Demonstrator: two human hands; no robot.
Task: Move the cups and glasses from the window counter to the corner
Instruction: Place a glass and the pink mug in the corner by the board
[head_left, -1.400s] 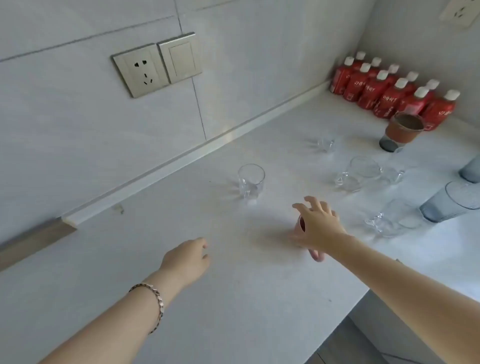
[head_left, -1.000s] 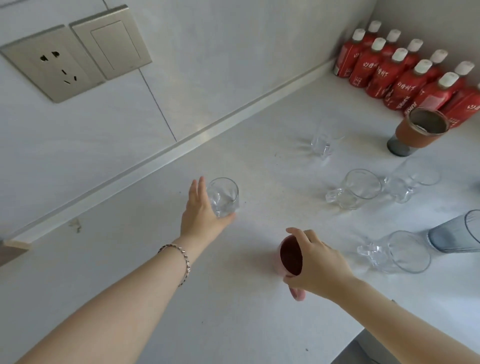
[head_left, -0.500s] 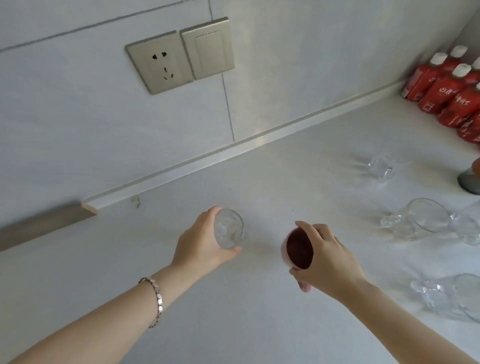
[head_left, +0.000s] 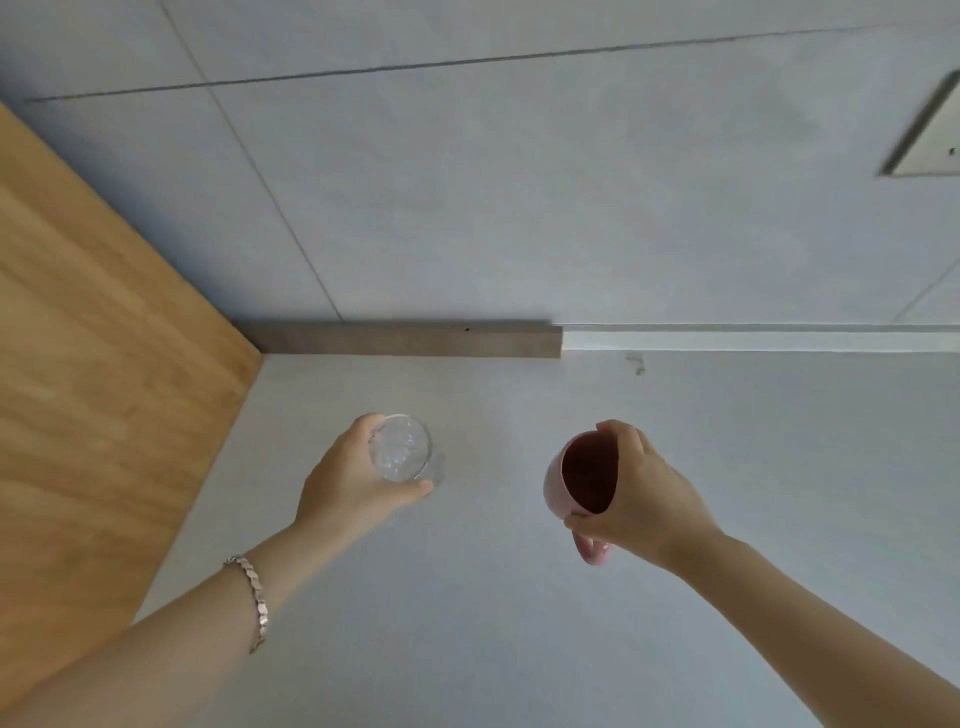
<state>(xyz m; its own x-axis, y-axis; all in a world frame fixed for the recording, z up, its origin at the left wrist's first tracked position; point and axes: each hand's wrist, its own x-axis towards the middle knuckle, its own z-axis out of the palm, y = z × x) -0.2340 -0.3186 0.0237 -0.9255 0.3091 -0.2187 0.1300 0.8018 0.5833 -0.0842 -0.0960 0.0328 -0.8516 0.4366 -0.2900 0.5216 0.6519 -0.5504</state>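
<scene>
Grey counter (head_left: 467, 623) beneath; left fingers (head_left: 411, 490) wrap glass (head_left: 400, 448); right fingers (head_left: 619, 435) clasp pink mug (head_left: 555, 483).

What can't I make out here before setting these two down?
Head view:
Clear drinking glass: seen from above with the left hand around it; lifted or resting, unclear.
Pink ceramic mug: right hand covers its right side.
Beige wall plate: cut off by right edge.

Soft, even daylight washes your desk (head_left: 519, 623) and the tiled wall (head_left: 519, 208) in a cool bluish cast, with no hard glare. Only a faint shadow sits just right of the clear glass (head_left: 400, 454); the pink mug (head_left: 589, 475) is dark inside. Your wide lens stretches the edges, smearing the wall plate (head_left: 930, 140) at upper right. The whole frame is slightly soft.
</scene>
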